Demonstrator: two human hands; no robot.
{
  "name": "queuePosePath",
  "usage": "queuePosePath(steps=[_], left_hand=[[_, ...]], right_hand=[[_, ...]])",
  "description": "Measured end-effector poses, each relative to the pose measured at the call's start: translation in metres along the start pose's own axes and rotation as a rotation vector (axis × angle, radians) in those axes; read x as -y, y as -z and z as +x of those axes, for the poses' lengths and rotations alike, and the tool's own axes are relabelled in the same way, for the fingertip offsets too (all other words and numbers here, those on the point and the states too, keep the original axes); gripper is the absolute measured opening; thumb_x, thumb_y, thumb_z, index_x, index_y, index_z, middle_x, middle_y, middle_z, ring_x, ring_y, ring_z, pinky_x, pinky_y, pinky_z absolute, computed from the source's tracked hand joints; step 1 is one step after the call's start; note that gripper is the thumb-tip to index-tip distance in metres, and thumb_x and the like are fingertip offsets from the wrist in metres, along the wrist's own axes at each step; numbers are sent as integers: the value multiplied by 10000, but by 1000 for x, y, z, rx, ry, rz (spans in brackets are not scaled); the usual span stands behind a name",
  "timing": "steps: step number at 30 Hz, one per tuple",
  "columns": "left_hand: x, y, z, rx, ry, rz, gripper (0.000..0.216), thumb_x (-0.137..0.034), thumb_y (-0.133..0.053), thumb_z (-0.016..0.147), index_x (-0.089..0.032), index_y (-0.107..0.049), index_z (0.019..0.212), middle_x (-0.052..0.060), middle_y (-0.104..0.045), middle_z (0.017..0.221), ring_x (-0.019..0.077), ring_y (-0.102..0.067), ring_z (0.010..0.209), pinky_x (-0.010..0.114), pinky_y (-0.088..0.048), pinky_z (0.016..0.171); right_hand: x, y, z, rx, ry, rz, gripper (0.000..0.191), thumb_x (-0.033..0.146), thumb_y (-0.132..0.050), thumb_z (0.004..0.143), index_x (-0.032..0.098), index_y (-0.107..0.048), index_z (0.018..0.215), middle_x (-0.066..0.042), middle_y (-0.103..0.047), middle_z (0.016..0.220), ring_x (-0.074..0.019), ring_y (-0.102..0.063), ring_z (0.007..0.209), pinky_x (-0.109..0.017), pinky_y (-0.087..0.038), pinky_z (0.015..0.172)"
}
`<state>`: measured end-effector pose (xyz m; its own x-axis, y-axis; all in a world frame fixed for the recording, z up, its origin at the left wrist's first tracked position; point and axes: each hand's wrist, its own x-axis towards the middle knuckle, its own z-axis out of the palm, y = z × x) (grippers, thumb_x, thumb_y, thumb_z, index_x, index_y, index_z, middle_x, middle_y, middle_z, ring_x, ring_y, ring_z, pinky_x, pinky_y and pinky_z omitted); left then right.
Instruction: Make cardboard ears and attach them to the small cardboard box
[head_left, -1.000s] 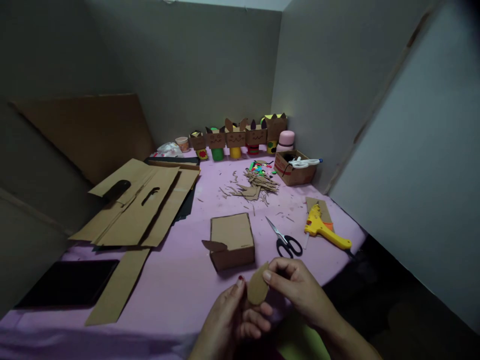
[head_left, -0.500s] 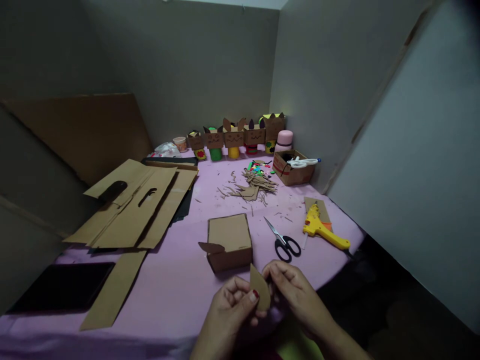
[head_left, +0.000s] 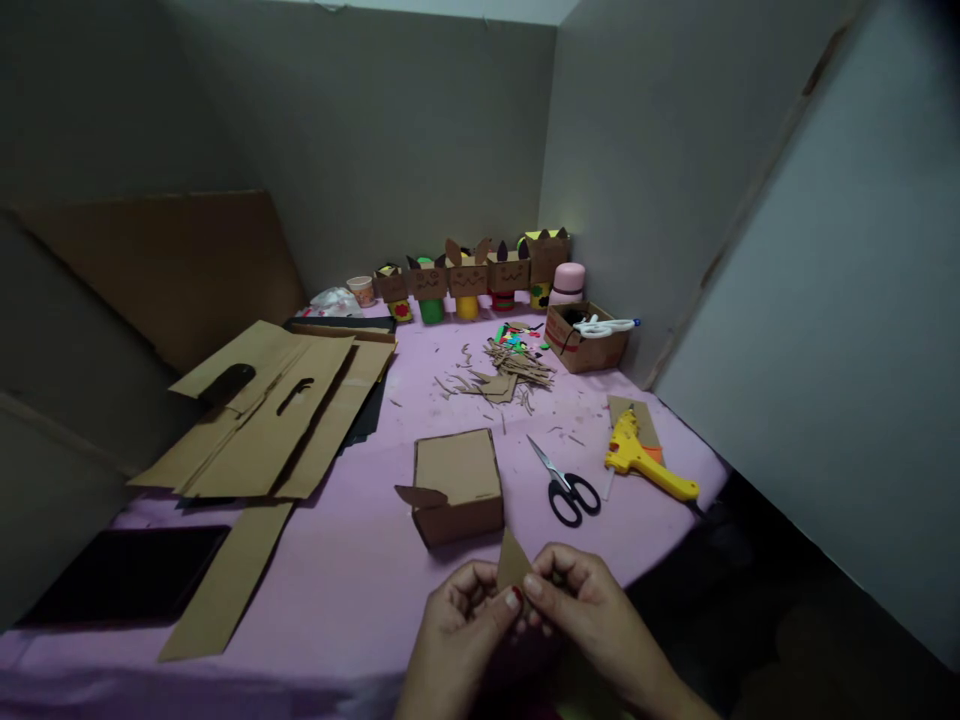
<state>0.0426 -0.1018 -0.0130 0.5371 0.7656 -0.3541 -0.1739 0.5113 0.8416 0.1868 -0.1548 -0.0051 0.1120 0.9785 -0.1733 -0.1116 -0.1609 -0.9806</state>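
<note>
Cardboard piece (head_left: 512, 562) lower than half-second ago, only tip showing; left hand (head_left: 457, 628) and right hand (head_left: 585, 605) drawn together, fingers of both closed on it.

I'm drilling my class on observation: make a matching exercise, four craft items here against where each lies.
1 pointed brown cardboard cutout
2 black-handled scissors
3 yellow glue gun
4 small brown cardboard box

A partly on a cardboard scrap, rightmost
B between box and glue gun
C pinched by left hand and right hand
D nearest the hands, pointed flap on its left

Pairs: 1-C, 2-B, 3-A, 4-D
</note>
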Motion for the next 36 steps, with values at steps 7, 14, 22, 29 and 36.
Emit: queuePosePath(steps=[7,14,22,29,36], left_hand=[[-2,-2,-3,-121,-3,37,344,-420,-821,577,-161,-611,663,-47,-572,531,72,-461,447,194,-337,447],[0,1,-1,-131,5,23,379,-446,-836,555,-159,-610,655,-47,-574,534,65,-466,446,186,-353,447],[0,-3,-6,86,136,-111,346,-411,-822,624,-147,-659,780,-52,-547,473,38,-431,394,152,-327,420],[0,-7,-16,97,108,-7,489,-654,-616,721,-168,-607,782,28,-649,631,97,-545,450,206,-386,443],[-11,-4,-24,0,-138,234,340,-501,-676,758,-162,-657,765,-2,-623,639,116,-532,556,232,-406,556]], right_hand=[[7,51,39,-455,313,-1186,170,238,-485,894,167,-605,992,-136,-628,966,-291,-547,926,-380,-428,758],[5,60,44,-492,314,-1180,236,282,-459,917,154,-623,1028,-147,-617,979,-300,-533,949,-413,-422,821],[16,18,5,234,-9,151,361,471,-681,778,213,-643,1027,-10,-646,820,-142,-589,757,-255,-437,697],[7,2,14,93,-2,229,374,481,-761,695,161,-573,646,24,-584,538,-80,-475,477,-207,-335,491],[17,-6,16,6,17,84,498,623,-596,782,148,-578,633,39,-502,507,-62,-390,454,-195,-281,459]])
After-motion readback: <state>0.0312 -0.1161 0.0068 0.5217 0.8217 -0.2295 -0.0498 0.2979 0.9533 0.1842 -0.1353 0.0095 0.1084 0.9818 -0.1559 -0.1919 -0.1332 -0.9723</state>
